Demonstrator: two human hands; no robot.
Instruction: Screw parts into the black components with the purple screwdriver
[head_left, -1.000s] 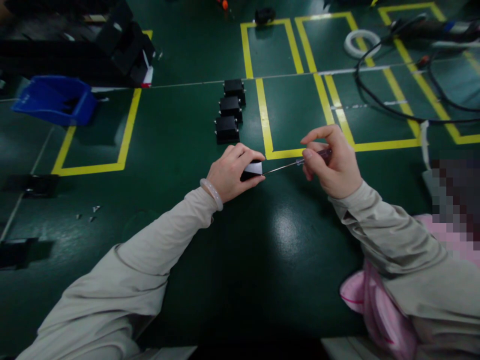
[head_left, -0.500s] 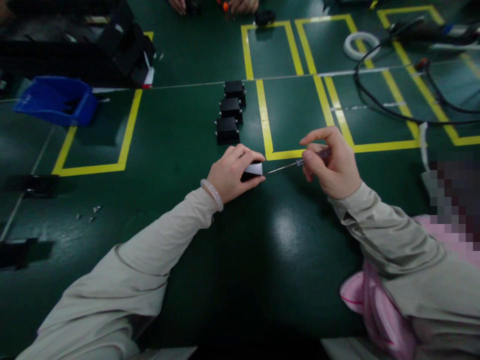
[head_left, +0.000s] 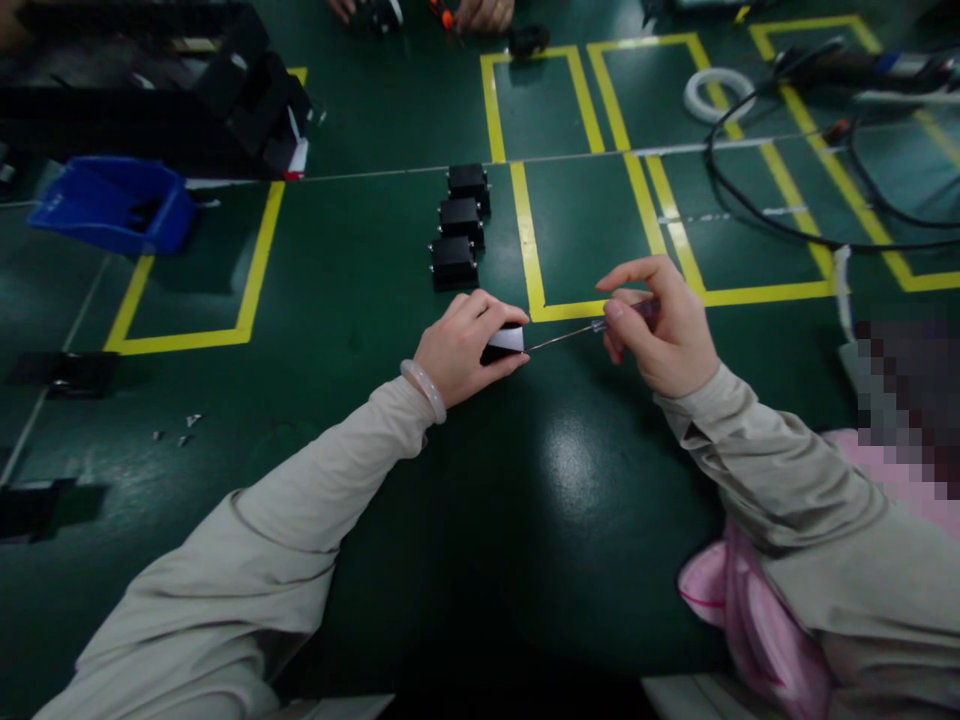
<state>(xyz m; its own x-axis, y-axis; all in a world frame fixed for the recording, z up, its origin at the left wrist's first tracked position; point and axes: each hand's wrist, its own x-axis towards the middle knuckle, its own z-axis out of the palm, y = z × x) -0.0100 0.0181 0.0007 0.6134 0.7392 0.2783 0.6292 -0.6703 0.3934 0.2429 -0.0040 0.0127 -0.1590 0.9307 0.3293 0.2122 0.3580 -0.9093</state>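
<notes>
My left hand grips a small black box-shaped part with a pale, shiny face, holding it on the green table. A screwdriver with a thin metal shaft and a translucent handle is pinched in my right hand, its index finger raised off the handle. The shaft slants down leftward, and its tip meets the right end of the part. Beyond my left hand, three similar black parts with small bright screws stand in a row. My left fingers cover most of the held part.
Small screws lie loose at left, near dark parts. A blue bin and black racks stand at upper left. Yellow tape marks, a white ring and a black cable lie at right. Another person's hands are at the far edge.
My hands, the part and the screwdriver stay almost where they were. At the far edge, the other person's hands have shifted slightly.
</notes>
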